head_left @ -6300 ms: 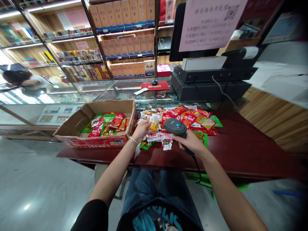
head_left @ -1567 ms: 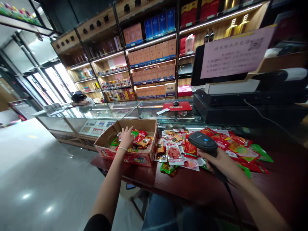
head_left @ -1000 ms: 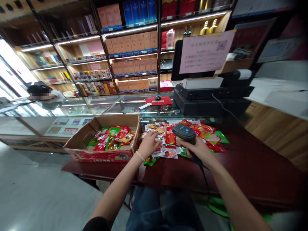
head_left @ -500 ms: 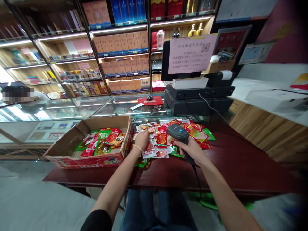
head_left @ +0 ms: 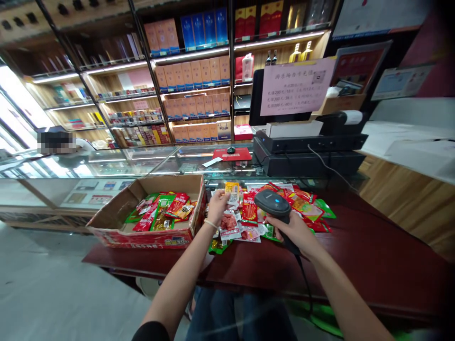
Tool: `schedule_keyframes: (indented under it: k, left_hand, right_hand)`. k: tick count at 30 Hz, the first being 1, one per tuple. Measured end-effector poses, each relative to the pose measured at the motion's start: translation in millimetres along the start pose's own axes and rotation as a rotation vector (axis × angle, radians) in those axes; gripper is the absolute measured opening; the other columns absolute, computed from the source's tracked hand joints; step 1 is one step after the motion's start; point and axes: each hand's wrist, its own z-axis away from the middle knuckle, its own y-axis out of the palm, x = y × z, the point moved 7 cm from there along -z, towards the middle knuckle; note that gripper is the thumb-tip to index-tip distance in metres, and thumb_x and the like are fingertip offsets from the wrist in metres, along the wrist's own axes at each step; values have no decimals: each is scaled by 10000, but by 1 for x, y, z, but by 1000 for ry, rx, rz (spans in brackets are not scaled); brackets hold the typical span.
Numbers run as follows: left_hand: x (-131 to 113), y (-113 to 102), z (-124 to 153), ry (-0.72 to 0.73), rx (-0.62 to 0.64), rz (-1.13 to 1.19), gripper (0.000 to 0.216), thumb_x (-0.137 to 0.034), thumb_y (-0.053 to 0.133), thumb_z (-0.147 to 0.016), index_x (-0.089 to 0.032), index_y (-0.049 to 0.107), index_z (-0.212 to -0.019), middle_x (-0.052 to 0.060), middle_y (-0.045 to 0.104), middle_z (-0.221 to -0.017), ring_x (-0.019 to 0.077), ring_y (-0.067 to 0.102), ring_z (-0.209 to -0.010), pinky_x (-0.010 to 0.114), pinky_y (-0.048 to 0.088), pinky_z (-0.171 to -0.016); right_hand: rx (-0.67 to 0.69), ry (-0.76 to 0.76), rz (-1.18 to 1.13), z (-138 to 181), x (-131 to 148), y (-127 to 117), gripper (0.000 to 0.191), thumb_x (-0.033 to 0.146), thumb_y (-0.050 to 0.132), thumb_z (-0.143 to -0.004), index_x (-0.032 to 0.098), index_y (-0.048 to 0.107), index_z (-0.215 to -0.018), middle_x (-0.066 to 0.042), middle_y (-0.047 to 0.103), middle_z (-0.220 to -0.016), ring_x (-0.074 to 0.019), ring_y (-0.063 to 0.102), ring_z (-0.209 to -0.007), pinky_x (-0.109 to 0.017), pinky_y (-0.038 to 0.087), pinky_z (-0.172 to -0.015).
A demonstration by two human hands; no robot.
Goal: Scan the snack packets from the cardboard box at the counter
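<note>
My left hand (head_left: 216, 205) holds a small yellow-and-white snack packet (head_left: 232, 192) lifted just above a pile of snack packets (head_left: 270, 213) on the dark red table (head_left: 355, 265). My right hand (head_left: 297, 232) grips a black barcode scanner (head_left: 273, 203), its head pointing toward the lifted packet, its cable running down past my wrist. A cardboard box (head_left: 117, 213) to the left of the pile holds several red and green packets.
A black cash register with a monitor and pink notice (head_left: 305, 147) stands behind the pile on a glass counter (head_left: 149, 158). Shelves of boxed goods (head_left: 194, 94) line the back wall. A person (head_left: 59, 142) sits far left behind the counter. A wooden-fronted counter (head_left: 408, 208) runs along the right.
My left hand left the cardboard box, reached into the pile and has lifted a yellow packet from it. The scanner stays in my right hand.
</note>
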Motion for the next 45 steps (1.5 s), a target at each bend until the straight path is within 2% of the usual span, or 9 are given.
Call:
schedule_keyframes:
  k: [12, 17, 23, 26, 30, 34, 36, 39, 45]
  left_hand:
    - [-13, 1, 1, 49, 2, -95, 334, -328, 671, -785, -133, 601, -1046, 75, 710, -877, 156, 678, -696, 264, 563, -602]
    - [-54, -9, 11, 194, 105, -277, 296, -299, 615, -810, -160, 576, -1068, 60, 715, -898, 156, 677, -736, 271, 550, -667]
    - [-127, -42, 51, 442, 126, -1061, 230, -164, 531, -818, -231, 685, -975, 16, 737, -908, 172, 679, -840, 263, 513, -776]
    - [-153, -69, 64, 475, 71, -1059, 271, -97, 472, -814, -210, 695, -919, 11, 737, -841, 144, 682, -771, 226, 509, -718]
    - [-179, -129, 57, 505, -210, -1071, 292, -53, 448, -789, -182, 694, -880, 12, 715, -737, 131, 666, -676, 219, 506, -672]
    - [-175, -165, 40, 462, -280, -1147, 264, -81, 488, -799, -182, 708, -906, 39, 735, -841, 163, 682, -778, 266, 522, -760]
    - [-166, -161, 42, 437, -223, -1157, 233, -147, 513, -837, -189, 701, -969, 45, 739, -927, 173, 682, -843, 281, 524, -800]
    - [-155, -130, 62, 449, -71, -1190, 234, -223, 519, -879, -198, 683, -1045, 52, 726, -1021, 183, 669, -934, 293, 514, -859]
    - [-104, -64, 127, 472, 391, -1297, 314, -196, 504, -895, -238, 628, -1180, 54, 682, -1129, 193, 635, -1036, 307, 487, -939]
  right_hand:
    - [87, -13, 106, -1, 15, 15, 346, 499, 684, -752, 201, 587, -898, 51, 500, -402, -146, 476, -373, -247, 343, -401]
    - [60, -37, 89, -13, 12, 19, 370, 536, 696, -713, 216, 561, -841, 49, 502, -397, -144, 462, -346, -251, 342, -376]
    - [124, -39, 96, -33, 8, 46, 370, 559, 703, -702, 220, 590, -800, 14, 523, -384, -169, 479, -343, -288, 375, -385]
    - [142, -43, 82, -36, 12, 65, 374, 546, 714, -693, 214, 602, -825, 9, 530, -386, -172, 477, -338, -294, 388, -382]
    - [129, -50, 76, -34, 18, 85, 391, 556, 703, -705, 208, 591, -844, 20, 527, -401, -163, 485, -349, -274, 377, -369]
    - [146, -36, 76, -31, 22, 94, 379, 536, 700, -716, 196, 590, -840, 30, 531, -403, -147, 479, -332, -259, 377, -364]
    - [167, -12, 83, -31, 22, 96, 376, 526, 702, -716, 192, 596, -849, 30, 536, -407, -149, 494, -332, -256, 380, -361]
    - [201, -19, 98, -30, 24, 96, 377, 532, 704, -720, 190, 594, -835, 33, 533, -413, -146, 500, -343, -255, 389, -374]
    - [189, -48, 108, -21, 29, 88, 332, 507, 697, -741, 197, 590, -792, 29, 539, -411, -138, 481, -357, -256, 375, -401]
